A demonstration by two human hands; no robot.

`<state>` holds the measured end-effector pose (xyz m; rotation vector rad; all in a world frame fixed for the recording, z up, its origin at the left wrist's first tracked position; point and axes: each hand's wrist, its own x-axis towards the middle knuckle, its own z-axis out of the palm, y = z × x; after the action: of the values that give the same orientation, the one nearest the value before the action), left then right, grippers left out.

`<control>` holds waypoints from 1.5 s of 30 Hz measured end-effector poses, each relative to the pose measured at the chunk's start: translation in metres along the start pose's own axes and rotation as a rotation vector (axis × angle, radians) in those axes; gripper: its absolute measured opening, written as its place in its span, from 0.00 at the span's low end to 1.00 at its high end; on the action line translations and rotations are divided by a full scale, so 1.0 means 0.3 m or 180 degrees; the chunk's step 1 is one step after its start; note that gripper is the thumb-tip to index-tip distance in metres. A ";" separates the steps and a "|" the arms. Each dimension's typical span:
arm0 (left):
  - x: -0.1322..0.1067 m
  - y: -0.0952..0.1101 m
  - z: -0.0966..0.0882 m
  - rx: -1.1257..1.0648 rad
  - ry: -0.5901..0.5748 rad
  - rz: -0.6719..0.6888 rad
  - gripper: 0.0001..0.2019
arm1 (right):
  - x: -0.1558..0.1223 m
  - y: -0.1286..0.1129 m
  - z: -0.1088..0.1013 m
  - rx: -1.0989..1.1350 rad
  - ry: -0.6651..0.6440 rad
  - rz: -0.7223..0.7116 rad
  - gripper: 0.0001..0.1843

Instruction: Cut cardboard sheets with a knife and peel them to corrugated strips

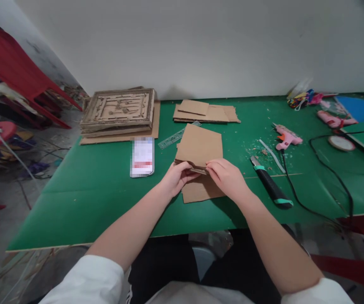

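Note:
Both hands meet over the middle of the green table [90,202]. My left hand [175,177] and my right hand [226,177] pinch the near edge of a brown cardboard sheet [201,143], lifting that edge slightly. Fingers of both hands are closed on it. Under my hands another cardboard piece [197,192] lies flat on the table. A clear ruler [175,137] pokes out from behind the held sheet on its left.
A phone [142,157] lies left of the sheet. A cardboard maze box [118,110] sits at the back left and cardboard scraps [205,113] at the back centre. To the right lie a utility knife [270,185], a pink glue gun [286,137] with black cord, and a tape roll [341,142].

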<state>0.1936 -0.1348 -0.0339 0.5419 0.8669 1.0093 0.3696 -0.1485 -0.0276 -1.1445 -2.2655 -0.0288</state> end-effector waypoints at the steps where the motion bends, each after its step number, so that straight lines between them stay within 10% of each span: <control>1: 0.002 -0.002 0.000 -0.0080 0.0050 -0.0048 0.10 | 0.001 -0.004 0.006 -0.0048 0.0007 -0.0026 0.09; 21: 0.007 -0.026 0.042 -0.0401 0.0738 0.0565 0.10 | -0.002 -0.078 0.068 -0.0109 0.0501 -0.0434 0.07; 26: 0.002 0.012 0.037 -0.0352 0.0821 0.0735 0.16 | 0.014 0.035 -0.023 0.0697 0.1970 0.1473 0.20; 30: 0.003 0.005 0.035 -0.0311 0.0627 0.0698 0.21 | 0.024 0.068 -0.022 0.2856 0.1270 0.2851 0.28; 33: 0.009 -0.017 0.031 -0.0343 0.0400 0.0662 0.22 | 0.027 0.018 0.017 0.3632 0.0841 0.3070 0.23; 45: -0.006 -0.052 0.051 -0.0290 -0.0131 0.0524 0.24 | 0.038 -0.066 0.073 0.4303 0.1610 0.3118 0.17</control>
<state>0.2136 -0.1436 -0.0363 0.5612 0.7448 1.1778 0.3389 -0.1466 -0.0351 -1.0598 -0.6922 1.2108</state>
